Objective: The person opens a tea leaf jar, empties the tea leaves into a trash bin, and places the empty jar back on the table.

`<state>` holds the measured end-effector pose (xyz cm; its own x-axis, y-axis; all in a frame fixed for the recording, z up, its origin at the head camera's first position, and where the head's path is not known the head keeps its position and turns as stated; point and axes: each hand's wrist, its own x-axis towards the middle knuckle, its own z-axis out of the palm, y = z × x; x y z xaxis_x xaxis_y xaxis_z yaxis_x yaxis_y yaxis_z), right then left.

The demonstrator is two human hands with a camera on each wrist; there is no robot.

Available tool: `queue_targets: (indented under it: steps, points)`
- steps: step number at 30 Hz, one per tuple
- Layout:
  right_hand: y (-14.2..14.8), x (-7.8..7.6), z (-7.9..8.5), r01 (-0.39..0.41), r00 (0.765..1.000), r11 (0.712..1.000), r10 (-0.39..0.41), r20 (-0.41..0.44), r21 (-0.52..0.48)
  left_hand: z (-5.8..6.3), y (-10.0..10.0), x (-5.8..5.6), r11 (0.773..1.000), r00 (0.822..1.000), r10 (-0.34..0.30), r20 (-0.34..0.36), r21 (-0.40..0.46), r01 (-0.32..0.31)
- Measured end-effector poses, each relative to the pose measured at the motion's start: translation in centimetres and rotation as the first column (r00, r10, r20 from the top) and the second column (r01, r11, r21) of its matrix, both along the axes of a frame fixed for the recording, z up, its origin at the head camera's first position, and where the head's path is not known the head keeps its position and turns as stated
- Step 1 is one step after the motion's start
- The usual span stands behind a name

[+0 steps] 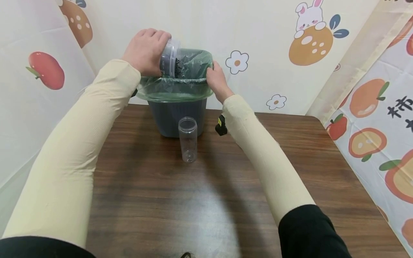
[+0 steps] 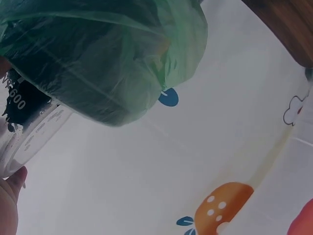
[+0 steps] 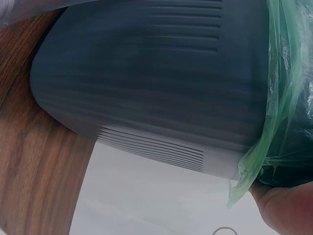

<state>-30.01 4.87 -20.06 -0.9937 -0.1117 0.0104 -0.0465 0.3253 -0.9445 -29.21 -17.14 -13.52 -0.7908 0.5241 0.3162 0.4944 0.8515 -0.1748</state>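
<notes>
My left hand [image 1: 146, 50] grips a clear plastic measuring cup [image 1: 167, 59], tipped on its side over the mouth of a dark trash can. Black bits [image 1: 178, 67] lie at the cup's opening; in the left wrist view its wall carries the mark 600. A thin green trash bag [image 1: 174, 91] lines the trash can [image 1: 175, 116] and folds over its rim. On the right side of that rim, my right hand [image 1: 217, 80] holds the edge through the bag. In front of the trash can stands an upright clear plastic bottle [image 1: 188, 141] without a lid.
The brown wooden table [image 1: 167, 200] carries the trash can near its back edge. Behind it hangs a pale curtain [image 1: 238, 25] printed with fruit and flowers, and more printed cloth [image 1: 397, 143] borders the right side. A small dark object [image 1: 186, 255] shows at the front edge.
</notes>
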Motion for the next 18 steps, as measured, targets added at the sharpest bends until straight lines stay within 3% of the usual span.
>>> queue_targets:
  steps: [11, 18]
  points:
    - [-0.07, -0.01, -0.05, -0.002, 1.0, 1.0, 0.002, -0.003, -0.001, 0.49, 0.22, 0.21, 0.995, 0.992, 0.095, 0.084, 0.027, -0.098]
    - [-0.19, 0.01, -0.07, 0.002, 1.0, 1.0, -0.002, 0.002, -0.003, 0.48, 0.19, 0.28, 0.996, 0.992, 0.092, 0.083, 0.006, -0.093]
